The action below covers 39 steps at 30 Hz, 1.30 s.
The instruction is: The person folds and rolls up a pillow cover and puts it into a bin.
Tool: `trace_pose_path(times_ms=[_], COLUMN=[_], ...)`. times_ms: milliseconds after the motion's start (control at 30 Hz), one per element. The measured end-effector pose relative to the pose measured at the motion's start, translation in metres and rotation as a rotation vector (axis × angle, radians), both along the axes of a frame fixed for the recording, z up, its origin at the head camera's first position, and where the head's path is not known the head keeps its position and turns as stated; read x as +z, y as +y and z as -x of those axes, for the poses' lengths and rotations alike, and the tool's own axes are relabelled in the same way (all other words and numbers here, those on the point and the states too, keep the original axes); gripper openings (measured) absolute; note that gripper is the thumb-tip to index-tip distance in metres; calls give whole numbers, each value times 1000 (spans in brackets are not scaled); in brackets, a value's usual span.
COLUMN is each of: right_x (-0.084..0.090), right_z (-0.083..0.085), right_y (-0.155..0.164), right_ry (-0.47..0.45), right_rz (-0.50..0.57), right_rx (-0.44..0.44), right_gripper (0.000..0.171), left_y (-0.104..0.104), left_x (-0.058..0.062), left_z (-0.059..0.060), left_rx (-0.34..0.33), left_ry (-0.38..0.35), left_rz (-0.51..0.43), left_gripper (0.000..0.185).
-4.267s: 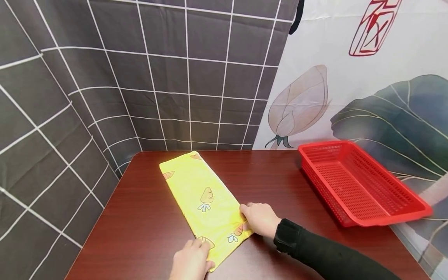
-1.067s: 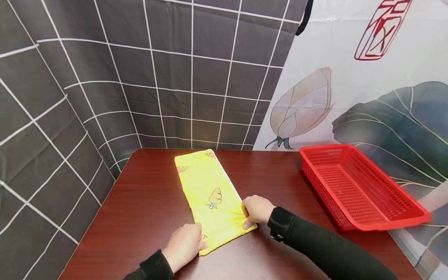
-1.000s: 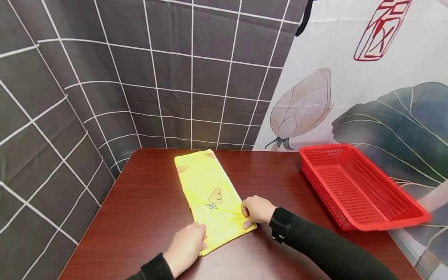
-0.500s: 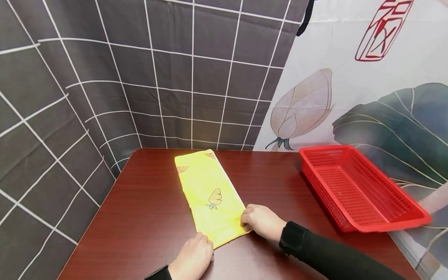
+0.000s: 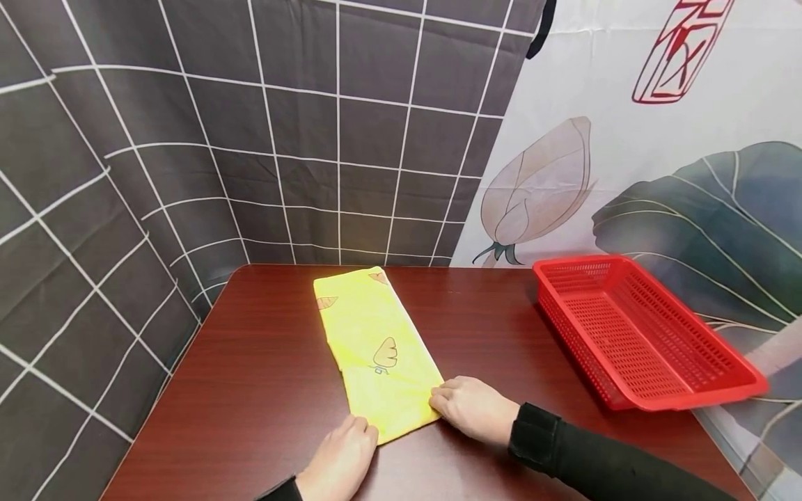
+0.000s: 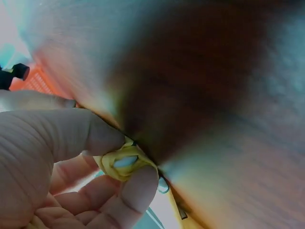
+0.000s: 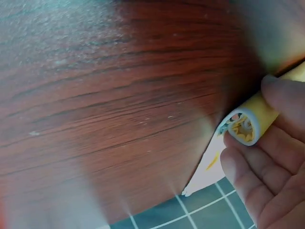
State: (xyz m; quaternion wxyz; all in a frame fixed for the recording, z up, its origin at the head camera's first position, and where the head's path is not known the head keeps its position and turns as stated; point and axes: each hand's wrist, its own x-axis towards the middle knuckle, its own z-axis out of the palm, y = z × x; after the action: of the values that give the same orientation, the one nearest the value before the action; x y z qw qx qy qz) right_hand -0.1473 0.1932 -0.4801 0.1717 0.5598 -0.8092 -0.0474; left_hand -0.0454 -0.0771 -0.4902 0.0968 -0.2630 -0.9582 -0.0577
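A yellow cloth (image 5: 366,323) printed with carrots lies lengthwise on the table in the head view. Its near end is rolled into a narrow tube. My left hand (image 5: 341,456) pinches the roll's left end; in the left wrist view, thumb and fingers close around the coiled yellow end (image 6: 126,167). At the right end, my right hand (image 5: 473,409) grips the roll between thumb and fingers. The right wrist view shows that open spiral end (image 7: 245,128), with a flat white-backed part of the cloth beyond it. The hands hide part of the roll in the head view.
A red perforated plastic basket (image 5: 651,341) stands at the right side of the dark red-brown wooden table (image 5: 263,390). Grey grid-patterned fabric (image 5: 294,132) hangs behind and left; a white flower-printed sheet (image 5: 564,76) hangs at the right rear.
The cloth's near edge has rolled away from me, shortening the flat part and taking the nearer carrot prints out of sight. The cloth's far end shifted slightly right. Both hands still hold the roll's ends.
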Motion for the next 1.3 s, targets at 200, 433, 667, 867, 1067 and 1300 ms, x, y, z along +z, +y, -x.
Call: trace_pose_path(times_ms=[200,433,667,867,1067,1300], right_x=[-4,-3,-4,-5,-6,-2], right_z=[-14,-35,-55,-67,-71,-72], right_y=[-2,-5,-13,-24,-26,-24], right_ry=[99,125,130,125,36,-107], right_rz=[-31,-83,-94,-118,-23,-2], right_rx=[-26,-150,-253,-271,-249,-278], right_gripper=[21,20,18,13,13,12], left_y=[0,-2,-13,-27,-37,-39], left_x=[0,-1,-3,3,6,6], left_z=[0,2,7,17,11,5], left_rx=[-14,-31,-84,-62,-83,-96], left_ry=[-15,38,128,14,-54,-38], left_rz=[17,39,16,5,-39,-61], left_gripper=[14,13,14,17,21,21])
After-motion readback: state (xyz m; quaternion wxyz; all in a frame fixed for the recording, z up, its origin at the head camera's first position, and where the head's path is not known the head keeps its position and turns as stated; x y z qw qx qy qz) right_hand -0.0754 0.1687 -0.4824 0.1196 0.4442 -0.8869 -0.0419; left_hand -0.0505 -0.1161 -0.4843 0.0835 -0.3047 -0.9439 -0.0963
